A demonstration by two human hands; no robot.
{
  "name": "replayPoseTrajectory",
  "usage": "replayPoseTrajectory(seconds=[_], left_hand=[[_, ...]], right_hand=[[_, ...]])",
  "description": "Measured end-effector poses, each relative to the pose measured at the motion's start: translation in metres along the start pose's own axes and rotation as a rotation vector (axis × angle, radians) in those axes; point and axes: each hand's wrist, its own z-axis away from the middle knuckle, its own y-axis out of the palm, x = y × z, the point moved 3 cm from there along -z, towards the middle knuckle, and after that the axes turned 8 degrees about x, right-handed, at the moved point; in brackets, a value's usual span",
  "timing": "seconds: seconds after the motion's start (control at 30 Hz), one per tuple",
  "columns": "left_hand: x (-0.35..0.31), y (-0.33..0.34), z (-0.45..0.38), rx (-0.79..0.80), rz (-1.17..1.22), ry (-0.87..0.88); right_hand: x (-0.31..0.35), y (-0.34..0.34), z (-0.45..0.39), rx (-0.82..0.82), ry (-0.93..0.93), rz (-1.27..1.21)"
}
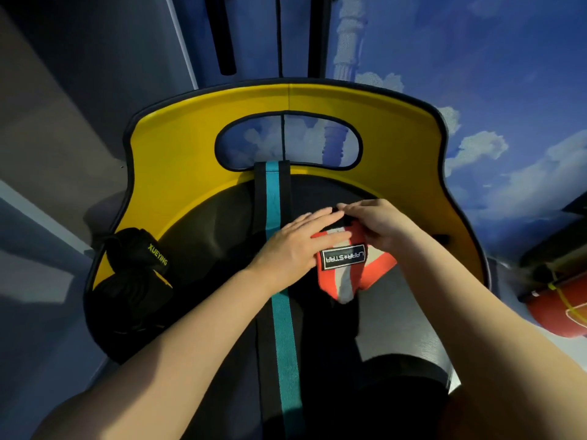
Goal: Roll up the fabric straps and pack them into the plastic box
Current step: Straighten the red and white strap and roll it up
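My left hand (298, 246) lies flat, pinning the orange-and-grey strap (352, 268) against the chair seat (216, 236) so it cannot unwind; my right hand (381, 227) pinches its far edge. Beside it lies 1 teal-striped strap (281, 309), unrolled. No plastic box is visible.

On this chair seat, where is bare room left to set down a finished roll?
Free: the dark seat between the black wraps and the teal-striped strap. Crowded at centre right, where the left hand and right hand work the orange strap.
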Motion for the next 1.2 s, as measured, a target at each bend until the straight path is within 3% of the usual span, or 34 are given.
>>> replayPoseTrajectory(seconds=[0.13,0.23,0.3,0.4,0.47,0.57,0.97,1.13,1.2], left_hand=[[0.019,-0.013,0.012,-0.140,0.405,-0.170],[0.026,-0.019,0.011,-0.271,0.974,-0.481],[0.031,-0.024,0.006,-0.361,1.200,-0.650],[0.039,-0.031,0.001,-0.345,1.155,-0.783],[0.047,-0.029,0.000,-0.320,1.243,-0.869],[0.058,-0.031,-0.007,-0.309,1.204,-0.849],[0.099,-0.008,-0.014,-0.281,1.382,-0.996],[0.110,-0.002,-0.014,-0.328,1.460,-0.959],[0.107,0.002,-0.014,-0.257,1.483,-0.922]], right_hand=[[0.003,0.004,0.002,-0.017,-0.047,0.388],[0.012,0.008,0.003,-0.093,-0.304,0.780],[0.015,0.015,0.004,-0.008,-0.465,0.902],[0.015,0.028,0.000,0.179,-0.536,0.757],[0.019,0.036,-0.003,0.120,-0.568,0.655],[0.022,0.047,-0.013,-0.037,-0.581,0.628],[0.026,0.065,-0.079,-0.077,-0.127,0.484],[0.027,0.068,-0.091,-0.088,-0.067,0.292],[0.029,0.070,-0.097,-0.093,-0.077,0.206]])
